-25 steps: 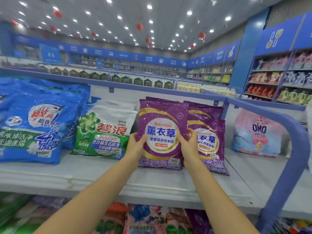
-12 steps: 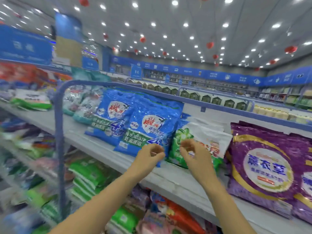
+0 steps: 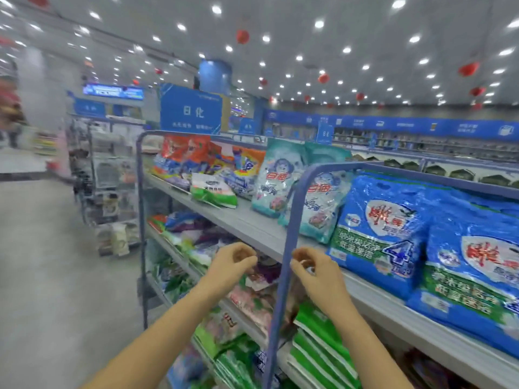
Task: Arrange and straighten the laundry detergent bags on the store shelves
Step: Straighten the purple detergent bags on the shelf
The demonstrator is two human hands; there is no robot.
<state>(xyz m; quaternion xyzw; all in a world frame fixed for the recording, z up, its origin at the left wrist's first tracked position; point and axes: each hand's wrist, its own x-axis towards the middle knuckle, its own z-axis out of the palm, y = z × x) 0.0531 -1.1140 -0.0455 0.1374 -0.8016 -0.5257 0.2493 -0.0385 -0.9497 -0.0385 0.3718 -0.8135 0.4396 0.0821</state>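
Note:
Both of my hands hover in front of the top shelf (image 3: 252,230), touching no bag. My left hand (image 3: 234,262) and my right hand (image 3: 316,272) have their fingers curled in against the thumbs and hold nothing. To the right of my right hand, two big blue detergent bags (image 3: 379,228) lean upright on the shelf. Farther left stand two pale teal bags (image 3: 276,181). A white and green bag (image 3: 213,189) lies flat near the shelf's front edge. Behind it, orange and blue bags (image 3: 193,158) lean in a loose pile.
A blue tube divider (image 3: 283,276) rises from the shelf front between my hands, and another (image 3: 139,206) marks the unit's left end. Lower shelves hold green bags (image 3: 317,349) and pink bags (image 3: 250,301). Aisle floor (image 3: 56,276) opens to the left, with a wire rack (image 3: 109,186) beyond.
My hands let go of the purple bag and drew back with curled fingers. The view swung left along the shelf, past the blue bags to the teal and orange ones.

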